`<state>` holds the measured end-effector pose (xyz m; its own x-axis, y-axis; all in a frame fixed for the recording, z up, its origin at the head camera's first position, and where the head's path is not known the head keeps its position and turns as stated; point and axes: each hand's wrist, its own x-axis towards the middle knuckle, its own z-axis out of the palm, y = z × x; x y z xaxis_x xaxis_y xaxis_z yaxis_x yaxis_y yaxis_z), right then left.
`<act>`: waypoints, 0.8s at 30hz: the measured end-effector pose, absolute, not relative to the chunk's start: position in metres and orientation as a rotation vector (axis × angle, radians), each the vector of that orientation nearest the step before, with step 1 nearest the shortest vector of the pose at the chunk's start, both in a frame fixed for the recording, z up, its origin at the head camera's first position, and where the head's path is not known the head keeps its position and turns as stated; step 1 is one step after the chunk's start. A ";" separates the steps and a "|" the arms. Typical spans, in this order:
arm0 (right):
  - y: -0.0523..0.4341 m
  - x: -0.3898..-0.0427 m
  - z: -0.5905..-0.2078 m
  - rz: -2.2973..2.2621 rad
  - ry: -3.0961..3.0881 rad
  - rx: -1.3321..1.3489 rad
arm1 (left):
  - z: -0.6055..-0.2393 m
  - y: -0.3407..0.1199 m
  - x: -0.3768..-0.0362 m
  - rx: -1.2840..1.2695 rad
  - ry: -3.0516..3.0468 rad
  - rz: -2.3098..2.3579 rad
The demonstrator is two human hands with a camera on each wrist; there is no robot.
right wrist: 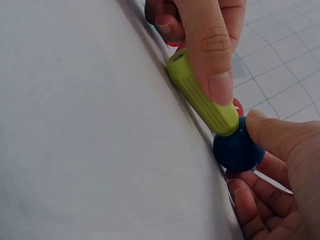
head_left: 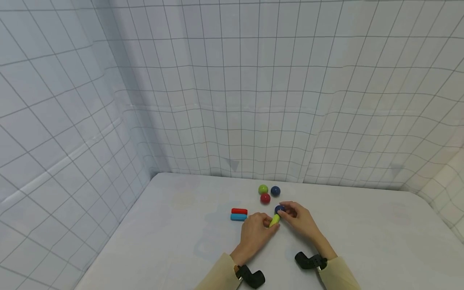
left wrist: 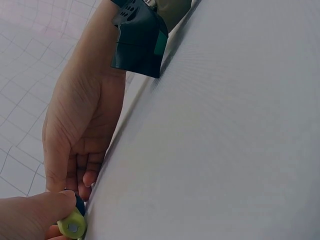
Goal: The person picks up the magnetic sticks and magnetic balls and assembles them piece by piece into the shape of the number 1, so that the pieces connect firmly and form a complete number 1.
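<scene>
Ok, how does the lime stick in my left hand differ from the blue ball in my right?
Shape: the stick is elongated, the ball round. Surface: the stick is grooved, the ball smooth. Colour: the stick is lime, the ball dark blue. Both are held and appear to touch.

Bare left hand (head_left: 255,230) and right hand (head_left: 301,220), with a pale yellow cloth left sleeve (head_left: 219,274) and matching right sleeve (head_left: 338,274). A chunky black left camera (head_left: 253,278) and similar right camera (head_left: 305,261) sit at the wrists; the latter shows round holes (left wrist: 131,9) and a green patch (left wrist: 160,43).
</scene>
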<state>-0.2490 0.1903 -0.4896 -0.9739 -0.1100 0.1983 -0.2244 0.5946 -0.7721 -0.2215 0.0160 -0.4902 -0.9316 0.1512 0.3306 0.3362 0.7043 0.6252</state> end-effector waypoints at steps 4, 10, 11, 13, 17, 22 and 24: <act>0.191 -0.248 -0.490 1.346 -2.668 0.294 | -0.491 0.016 -0.222 -0.404 -2.652 -1.059; 0.191 -0.248 -0.493 1.332 -2.664 0.298 | -0.491 0.016 -0.221 -0.425 -2.643 -1.036; 0.191 -0.248 -0.493 1.328 -2.664 0.294 | -0.491 0.016 -0.221 -0.427 -2.642 -1.032; 0.191 -0.249 -0.494 1.324 -2.666 0.287 | -0.491 0.016 -0.221 -0.434 -2.638 -1.031; 0.191 -0.249 -0.492 1.330 -2.672 0.280 | -0.490 0.016 -0.220 -0.441 -2.627 -1.035; 0.190 -0.248 -0.490 1.341 -2.675 0.291 | -0.489 0.016 -0.221 -0.445 -2.617 -1.009; 0.190 -0.248 -0.489 1.341 -2.676 0.290 | -0.489 0.015 -0.221 -0.446 -2.625 -0.988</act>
